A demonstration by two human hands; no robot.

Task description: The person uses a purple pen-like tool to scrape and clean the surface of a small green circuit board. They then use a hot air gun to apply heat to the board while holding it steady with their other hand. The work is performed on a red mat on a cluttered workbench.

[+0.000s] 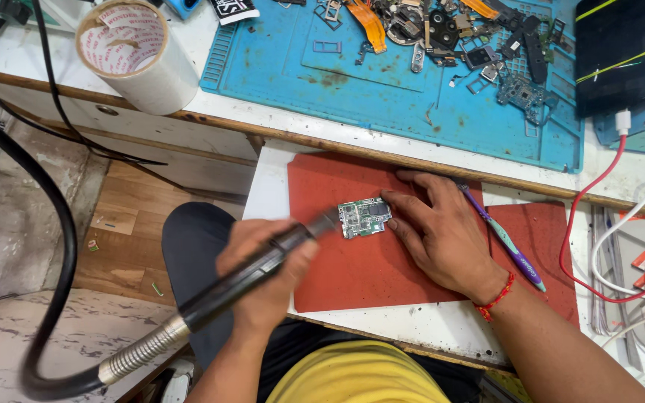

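Between the two hands, a small green circuit board lies flat on a red mat. Right hand: palm down on the mat, fingers spread moderately, fingertips touching the board's right edge. Left hand: closed around a black hot-air handpiece, whose nozzle tip points at the board's left edge. A metal spring collar and thick black hose trail from the handpiece, behind and left of the left hand. Just right of the right hand, a purple-and-teal toothbrush rests on the mat. Beyond both hands sit a blue work mat carrying loose phone parts and a roll of tape.
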